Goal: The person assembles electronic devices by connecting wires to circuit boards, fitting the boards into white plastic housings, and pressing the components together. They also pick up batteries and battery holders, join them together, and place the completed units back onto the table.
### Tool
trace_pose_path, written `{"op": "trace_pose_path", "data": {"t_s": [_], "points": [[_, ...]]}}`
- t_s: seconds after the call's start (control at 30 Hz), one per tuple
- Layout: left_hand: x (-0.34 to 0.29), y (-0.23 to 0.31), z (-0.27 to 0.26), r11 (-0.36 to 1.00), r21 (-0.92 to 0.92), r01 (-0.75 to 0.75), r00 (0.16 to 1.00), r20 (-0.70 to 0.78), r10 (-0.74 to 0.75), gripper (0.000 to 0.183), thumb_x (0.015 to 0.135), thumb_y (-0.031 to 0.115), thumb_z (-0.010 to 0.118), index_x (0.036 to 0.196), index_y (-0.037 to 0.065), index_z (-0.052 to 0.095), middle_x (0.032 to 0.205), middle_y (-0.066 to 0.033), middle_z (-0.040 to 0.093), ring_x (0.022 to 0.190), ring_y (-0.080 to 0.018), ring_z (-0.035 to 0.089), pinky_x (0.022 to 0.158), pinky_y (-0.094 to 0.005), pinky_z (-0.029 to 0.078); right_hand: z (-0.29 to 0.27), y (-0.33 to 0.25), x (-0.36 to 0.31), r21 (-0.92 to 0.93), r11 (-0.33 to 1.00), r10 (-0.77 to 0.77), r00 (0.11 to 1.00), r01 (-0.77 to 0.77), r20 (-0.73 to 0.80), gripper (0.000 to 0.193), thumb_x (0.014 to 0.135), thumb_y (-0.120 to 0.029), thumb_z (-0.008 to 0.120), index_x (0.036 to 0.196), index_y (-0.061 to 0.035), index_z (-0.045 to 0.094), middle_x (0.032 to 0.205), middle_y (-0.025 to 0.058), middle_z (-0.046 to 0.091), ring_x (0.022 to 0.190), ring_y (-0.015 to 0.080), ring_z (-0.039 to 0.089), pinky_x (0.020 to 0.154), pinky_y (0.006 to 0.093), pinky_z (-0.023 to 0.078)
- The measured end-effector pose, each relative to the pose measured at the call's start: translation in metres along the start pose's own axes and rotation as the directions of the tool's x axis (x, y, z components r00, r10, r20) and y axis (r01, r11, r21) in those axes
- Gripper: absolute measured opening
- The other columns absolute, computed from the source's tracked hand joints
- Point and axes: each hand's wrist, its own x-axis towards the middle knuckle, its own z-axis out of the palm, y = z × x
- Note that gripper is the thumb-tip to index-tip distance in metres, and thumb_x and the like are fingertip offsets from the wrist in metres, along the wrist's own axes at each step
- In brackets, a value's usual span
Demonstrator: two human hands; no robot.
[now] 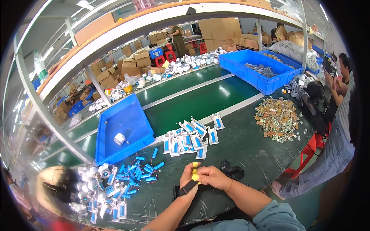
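Note:
My left hand [186,180] and my right hand [214,178] meet above the dark green worktable [235,142], near its front edge. Yellow covers [195,164] sit on fingertips there. My right fingers are pinched together at a yellow tip against the left hand; what lies between them is too small to make out. The left fingers are bent, partly hidden by the right hand. A black strap [188,187] circles my left wrist. Just beyond the right hand lies a black object [232,169]. Ahead are white plastic housings [189,140] with blue cells in them.
Loose blue battery cells [138,173] lie left of my hands, beside white round devices [90,181]. A blue bin [101,150] stands behind them. Small circuit boards [278,119] are heaped at right, near another blue bin [266,85]. A person [341,96] stands at far right.

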Motion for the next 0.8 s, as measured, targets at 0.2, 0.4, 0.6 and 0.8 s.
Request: {"op": "trace_pose_path", "data": {"t_s": [0.2,0.4,0.6,0.8], "points": [[-0.037,0.007,-0.02,0.993,0.098,-0.069,0.997,0.042,0.065,0.058,0.086,0.011,0.067,0.136,0.006,0.038,0.127,-0.0174,0.051,0.106,-0.0244,0.059,0.083,-0.0311,0.053,0.012,-0.004,-0.009,-0.107,0.987,-0.072,0.935,0.116,0.346,0.031,0.095,-0.026,0.061,0.072,-0.0052,0.059,0.063,-0.0036,0.051,0.058,0.0042,0.044,0.053,0.022,0.033],[-0.079,0.005,-0.029,0.863,0.335,-0.38,0.925,0.16,0.345,0.063,0.082,0.002,0.069,0.137,0.007,0.038,0.139,-0.0145,0.038,0.117,-0.0289,0.054,0.094,-0.0371,0.048,0.03,0.001,-0.014,-0.235,0.956,-0.011,0.822,0.176,0.569,0.035,0.094,-0.026,0.061,0.067,-0.0047,0.057,0.056,-0.0023,0.052,0.053,0.0045,0.05,0.05,0.023,0.038],[-0.074,0.047,-0.018,0.802,-0.568,0.185,0.865,-0.293,-0.407,0.031,0.088,-0.003,0.052,0.118,-0.001,0.05,0.124,-0.0137,0.054,0.119,-0.0245,0.052,0.099,-0.0384,0.046,0.042,0.015,-0.009,-0.117,0.974,-0.13,0.898,0.195,0.421,0.033,0.101,-0.029,0.047,0.093,-0.0036,0.066,0.066,-0.0003,0.058,0.058,0.0061,0.052,0.055,0.0242,0.041],[-0.065,0.058,-0.023,0.804,-0.58,0.129,0.833,-0.377,-0.406,0.025,0.092,-0.002,0.045,0.115,0.001,0.055,0.118,-0.0133,0.056,0.116,-0.0243,0.053,0.104,-0.0379,0.042,0.049,0.018,-0.015,-0.013,1.0,0.026,0.931,-0.023,0.365,0.034,0.103,-0.032,0.043,0.096,-0.0041,0.061,0.071,-0.0013,0.056,0.059,0.0054,0.046,0.055,0.0238,0.039]]}}
